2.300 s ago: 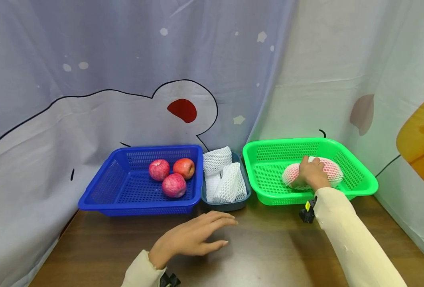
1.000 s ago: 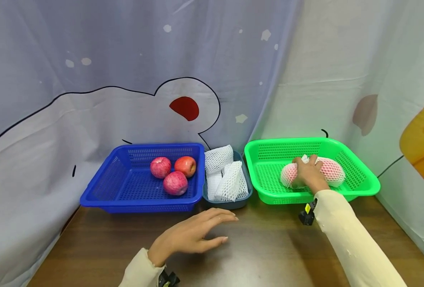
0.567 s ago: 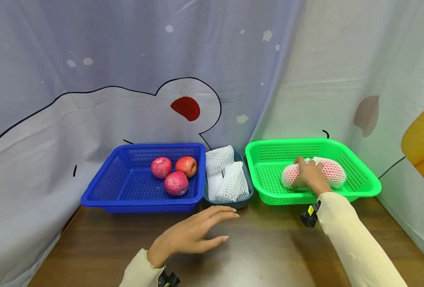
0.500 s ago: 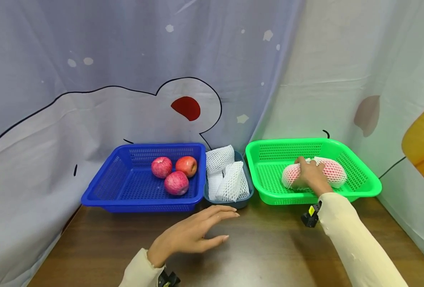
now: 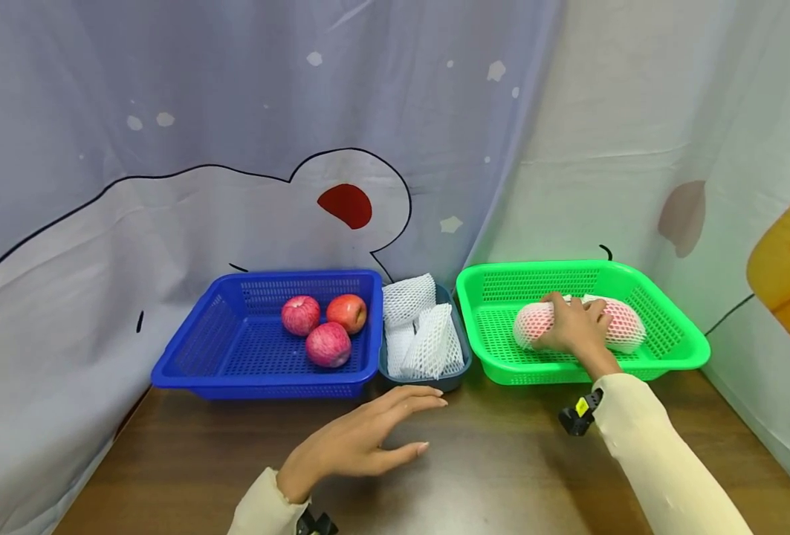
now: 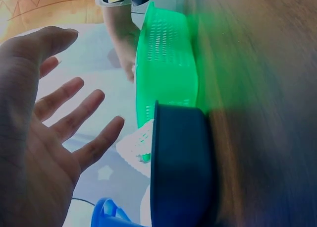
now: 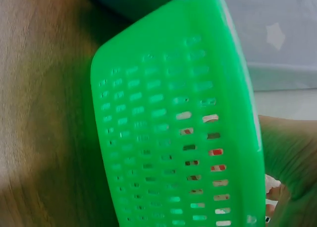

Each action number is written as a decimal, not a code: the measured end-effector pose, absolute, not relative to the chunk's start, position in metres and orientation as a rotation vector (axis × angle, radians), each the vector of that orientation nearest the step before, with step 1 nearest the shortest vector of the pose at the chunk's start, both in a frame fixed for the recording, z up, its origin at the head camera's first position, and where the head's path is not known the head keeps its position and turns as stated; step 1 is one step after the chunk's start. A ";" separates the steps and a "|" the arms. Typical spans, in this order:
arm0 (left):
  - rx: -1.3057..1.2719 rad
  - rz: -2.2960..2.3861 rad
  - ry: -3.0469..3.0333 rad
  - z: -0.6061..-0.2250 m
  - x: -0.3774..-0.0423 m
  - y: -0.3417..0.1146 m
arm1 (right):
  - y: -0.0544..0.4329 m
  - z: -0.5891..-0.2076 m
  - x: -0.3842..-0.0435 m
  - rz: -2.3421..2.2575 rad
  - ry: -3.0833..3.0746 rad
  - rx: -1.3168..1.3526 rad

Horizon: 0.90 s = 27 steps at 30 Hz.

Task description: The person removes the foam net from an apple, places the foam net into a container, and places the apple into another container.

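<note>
Inside the green basket (image 5: 685,345), my right hand (image 5: 574,331) grips an apple in a white foam net (image 5: 532,325), its fingers curled over the top. A second net-wrapped apple (image 5: 625,327) lies just right of that hand, partly covered by it. The basket wall hides most of the right hand (image 7: 287,162) in the right wrist view. My left hand (image 5: 364,438) is held above the table in front of the small bin, its fingers relaxed and apart. The left wrist view shows that palm (image 6: 47,162) holding nothing.
A blue basket (image 5: 197,377) with three bare apples (image 5: 328,345) stands at the left. Between the baskets, a small dark bin (image 5: 458,380) holds several white foam nets (image 5: 428,345). A printed curtain (image 5: 234,111) hangs behind the brown table (image 5: 488,461).
My right hand and the wrapped apple in it have shifted slightly left within the green basket, away from the other wrapped apple. The left hand stays nearly still.
</note>
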<state>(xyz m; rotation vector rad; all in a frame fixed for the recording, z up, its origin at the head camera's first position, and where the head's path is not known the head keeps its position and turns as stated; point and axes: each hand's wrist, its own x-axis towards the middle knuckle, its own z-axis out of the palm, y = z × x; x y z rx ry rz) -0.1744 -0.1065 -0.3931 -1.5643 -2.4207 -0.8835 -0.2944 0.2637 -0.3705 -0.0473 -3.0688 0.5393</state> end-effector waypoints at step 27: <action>-1.488 -0.856 -2.390 -0.395 -0.178 -0.092 | 0.242 -0.374 -0.271 0.916 -2.850 0.143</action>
